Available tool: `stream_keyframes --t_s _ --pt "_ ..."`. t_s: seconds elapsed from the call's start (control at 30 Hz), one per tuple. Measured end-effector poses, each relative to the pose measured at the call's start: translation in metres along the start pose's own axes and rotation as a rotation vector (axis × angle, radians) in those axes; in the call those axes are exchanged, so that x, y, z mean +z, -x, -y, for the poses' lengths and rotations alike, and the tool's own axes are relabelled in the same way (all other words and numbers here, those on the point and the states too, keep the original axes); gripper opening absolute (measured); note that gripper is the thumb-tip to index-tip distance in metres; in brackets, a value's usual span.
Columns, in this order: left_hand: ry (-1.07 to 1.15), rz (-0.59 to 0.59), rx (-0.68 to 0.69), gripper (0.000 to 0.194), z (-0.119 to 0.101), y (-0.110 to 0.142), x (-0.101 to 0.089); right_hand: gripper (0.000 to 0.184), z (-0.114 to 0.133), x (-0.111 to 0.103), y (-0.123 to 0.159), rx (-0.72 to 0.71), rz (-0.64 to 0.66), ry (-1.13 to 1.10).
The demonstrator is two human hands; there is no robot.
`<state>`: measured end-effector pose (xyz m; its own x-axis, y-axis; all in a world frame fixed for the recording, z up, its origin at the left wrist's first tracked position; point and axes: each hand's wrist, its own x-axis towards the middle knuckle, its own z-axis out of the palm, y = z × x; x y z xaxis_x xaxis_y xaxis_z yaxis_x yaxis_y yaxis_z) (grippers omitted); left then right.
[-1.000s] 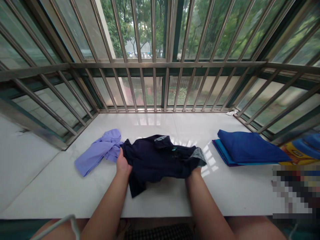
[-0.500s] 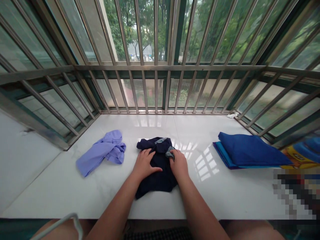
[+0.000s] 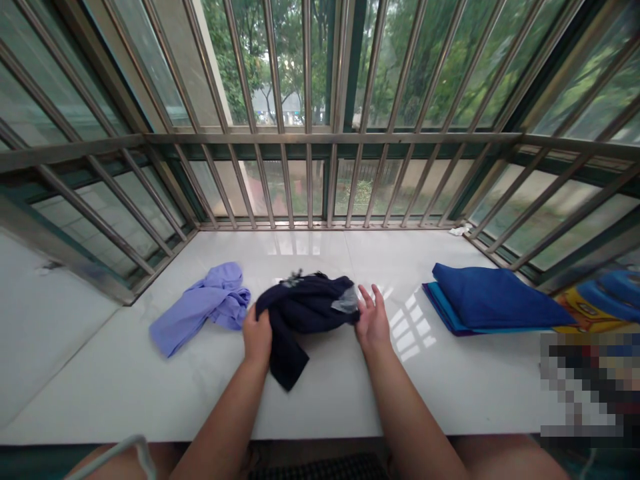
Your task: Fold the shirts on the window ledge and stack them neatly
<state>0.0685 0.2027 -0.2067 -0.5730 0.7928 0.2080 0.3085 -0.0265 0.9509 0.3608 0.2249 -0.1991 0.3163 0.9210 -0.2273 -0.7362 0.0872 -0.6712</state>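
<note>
A dark navy cloth garment (image 3: pixel 310 307) is bunched up in front of me, with grey patterned patches showing near its top and right end. One flap of it hangs down toward me on the left. My left hand (image 3: pixel 257 337) is closed around the garment's left end. At the right end, my right hand (image 3: pixel 374 322) is open with its fingers spread, its edge against or just beside the cloth; whether it touches I cannot tell. To the left lies a crumpled lavender cloth (image 3: pixel 200 310).
A stack of folded blue cloths (image 3: pixel 493 297) sits on the right of the white tiled ledge (image 3: pixel 320 413). Beside it is a yellow and blue container (image 3: pixel 605 300), next to a pixelated patch. Metal window bars (image 3: pixel 330 139) enclose the far side and both ends.
The navy garment was lying flatter under both hands; now it is lifted and bunched sideways. My left hand has moved left and gripped it, while my right hand has shifted right and spread its fingers.
</note>
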Motion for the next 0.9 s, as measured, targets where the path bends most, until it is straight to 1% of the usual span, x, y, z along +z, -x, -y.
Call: stream_keyframes --t_s 0.03,0.07,0.1,0.13,0.17,0.23,0.27,0.3,0.33,0.37,0.4,0.47,0.5,0.53,0.57,0.6,0.63,0.67,0.7,0.73,0.8,0.87,0.9 --pt "0.027 -0.184 -0.058 0.039 0.004 -0.005 -0.005 0.053 0.002 -0.002 -0.003 -0.007 -0.041 0.003" --pt "0.04 -0.332 -0.097 0.043 0.007 -0.01 -0.009 0.053 0.003 -0.004 -0.004 -0.002 -0.069 0.009" --pt "0.039 -0.428 -0.114 0.047 0.009 -0.014 -0.012 0.053 0.003 -0.005 -0.005 0.004 -0.082 0.019" --pt "0.025 -0.469 -0.107 0.053 0.011 -0.016 -0.014 0.053 0.003 -0.005 -0.004 0.005 -0.081 0.035" --pt "-0.004 -0.463 -0.073 0.062 0.011 -0.017 -0.014 0.053 0.001 -0.004 -0.003 0.0 -0.065 0.059" --pt "-0.092 -0.393 0.068 0.081 0.006 -0.014 -0.012 0.054 -0.002 -0.001 0.0 -0.028 -0.025 0.121" --pt "-0.146 -0.351 0.166 0.087 0.003 -0.01 -0.009 0.055 -0.005 0.0 0.002 -0.047 -0.012 0.159" --pt "-0.2 -0.305 0.275 0.087 -0.001 -0.005 -0.006 0.055 -0.007 0.001 0.003 -0.068 -0.004 0.199" --pt "-0.247 -0.249 0.385 0.082 -0.005 0.001 -0.003 0.055 -0.008 0.002 0.004 -0.088 0.0 0.236" --pt "-0.281 -0.169 0.495 0.074 -0.008 0.008 0.001 0.055 -0.009 0.002 0.005 -0.104 0.001 0.265" --pt "-0.298 -0.047 0.6 0.064 -0.011 0.014 0.005 0.056 -0.01 0.002 0.005 -0.114 0.002 0.284" --pt "-0.298 0.262 0.776 0.047 -0.014 0.026 0.012 0.057 -0.01 0.001 0.005 -0.121 0.006 0.299" --pt "-0.291 0.424 0.84 0.04 -0.014 0.031 0.016 0.058 -0.01 0.001 0.004 -0.12 0.004 0.298" --pt "-0.289 0.571 0.873 0.034 -0.014 0.035 0.02 0.059 -0.01 0.001 0.004 -0.119 0.0 0.295" --pt "-0.297 0.684 0.868 0.029 -0.014 0.038 0.023 0.06 -0.01 0.0 0.004 -0.12 -0.009 0.292" --pt "-0.317 0.726 0.81 0.024 -0.013 0.039 0.025 0.06 -0.01 0.001 0.004 -0.123 -0.022 0.288" --pt "-0.347 0.704 0.711 0.02 -0.013 0.038 0.027 0.06 -0.009 0.001 0.003 -0.127 -0.037 0.278" --pt "-0.381 0.638 0.588 0.018 -0.012 0.035 0.028 0.059 -0.008 0.0 0.002 -0.13 -0.055 0.261" --pt "-0.412 0.534 0.46 0.018 -0.011 0.029 0.027 0.058 -0.005 -0.001 0.0 -0.131 -0.08 0.238" --pt "-0.439 0.416 0.349 0.022 -0.009 0.021 0.025 0.057 -0.001 -0.003 -0.003 -0.13 -0.114 0.211" --pt "-0.464 0.174 0.176 0.041 -0.006 0.002 0.018 0.056 0.015 -0.011 -0.009 -0.137 -0.191 0.168" --pt "-0.427 -0.055 0.064 0.065 -0.003 -0.015 0.008 0.059 0.041 -0.023 -0.016 -0.181 -0.255 0.173" --pt "-0.394 -0.159 0.037 0.075 -0.002 -0.019 0.004 0.062 0.058 -0.031 -0.019 -0.225 -0.28 0.207"
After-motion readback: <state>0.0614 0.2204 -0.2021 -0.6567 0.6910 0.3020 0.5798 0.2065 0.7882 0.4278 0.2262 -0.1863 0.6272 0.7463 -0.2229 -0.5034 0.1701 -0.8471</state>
